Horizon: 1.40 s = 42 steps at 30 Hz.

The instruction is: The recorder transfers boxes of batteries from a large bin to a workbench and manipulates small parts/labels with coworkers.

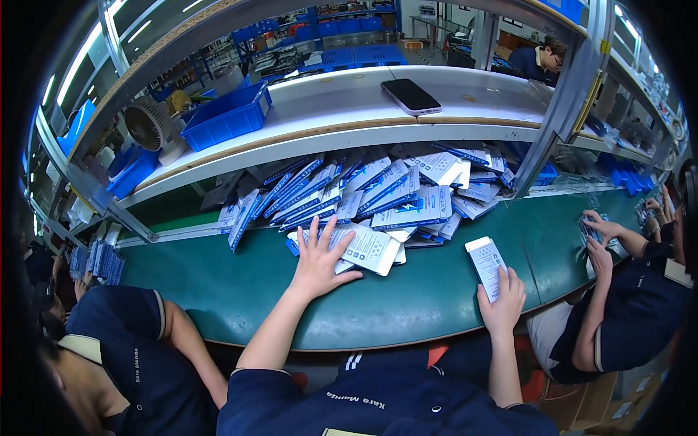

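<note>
While held in the right hand (503, 301), best pinched lightly along the edges: one slim white box (483, 260), at or just over the green table (396, 312), contact impossible to tell. Under the left hand (316, 263), fingers spread wide, nothing enclosed: printed white carton (374, 251), near edge of a jumbled box pile (413, 207); best steadied with flat, gentle pressure against sliding. On the shelf (327, 96): dark phone (411, 96), blue bin (227, 122), fan (145, 125). Likely hindrances: overlapping boxes, shelf edge above the pile's back.

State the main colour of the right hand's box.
The box shows mostly white, in the head view.
</note>
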{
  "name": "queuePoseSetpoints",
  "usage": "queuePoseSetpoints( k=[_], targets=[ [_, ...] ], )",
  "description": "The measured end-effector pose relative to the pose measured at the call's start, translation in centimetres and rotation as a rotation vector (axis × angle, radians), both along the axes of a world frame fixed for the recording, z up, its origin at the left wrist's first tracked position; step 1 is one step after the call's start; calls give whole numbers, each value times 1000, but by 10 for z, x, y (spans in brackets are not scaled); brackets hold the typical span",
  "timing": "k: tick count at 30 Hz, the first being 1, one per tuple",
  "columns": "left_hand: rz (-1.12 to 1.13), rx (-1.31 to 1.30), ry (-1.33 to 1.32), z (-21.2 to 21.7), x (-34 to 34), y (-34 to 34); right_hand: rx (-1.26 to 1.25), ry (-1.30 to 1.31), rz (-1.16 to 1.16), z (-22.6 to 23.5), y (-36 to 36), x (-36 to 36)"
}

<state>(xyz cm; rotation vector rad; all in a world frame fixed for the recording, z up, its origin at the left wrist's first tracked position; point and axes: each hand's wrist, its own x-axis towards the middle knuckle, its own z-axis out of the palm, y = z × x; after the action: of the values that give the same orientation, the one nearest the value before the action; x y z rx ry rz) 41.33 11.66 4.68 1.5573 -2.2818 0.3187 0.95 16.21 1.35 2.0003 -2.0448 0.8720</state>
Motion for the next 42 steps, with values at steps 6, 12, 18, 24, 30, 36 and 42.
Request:
queuePoseSetpoints(
  k=[6, 12, 18, 24, 30, 36, 42],
  targets=[
    [-69, 71, 208, 32, -25, 2, -64, -50, -52, -1, 1, -5],
    [660, -340, 670, -5, 74, -17, 196, -1985, 495, 34, 23, -47],
    [1049, -323, 948, -49, 157, -48, -288, -1378, 2397, 155, 66, -81],
    [536, -458, 1067, -63, 180, -64, 150, -1417, 1702, 75, 30, -60],
    [634, -575, 1267, -62, 161, -58, 417, -1303, 928, 8, 4, 32],
    [724, -533, 1375, -53, 132, -49, 482, -1304, 1016, 6, -17, 46],
    [842, -544, 1281, -47, 130, -44, 415, -1853, 877, 4, -20, 32]
  ],
)
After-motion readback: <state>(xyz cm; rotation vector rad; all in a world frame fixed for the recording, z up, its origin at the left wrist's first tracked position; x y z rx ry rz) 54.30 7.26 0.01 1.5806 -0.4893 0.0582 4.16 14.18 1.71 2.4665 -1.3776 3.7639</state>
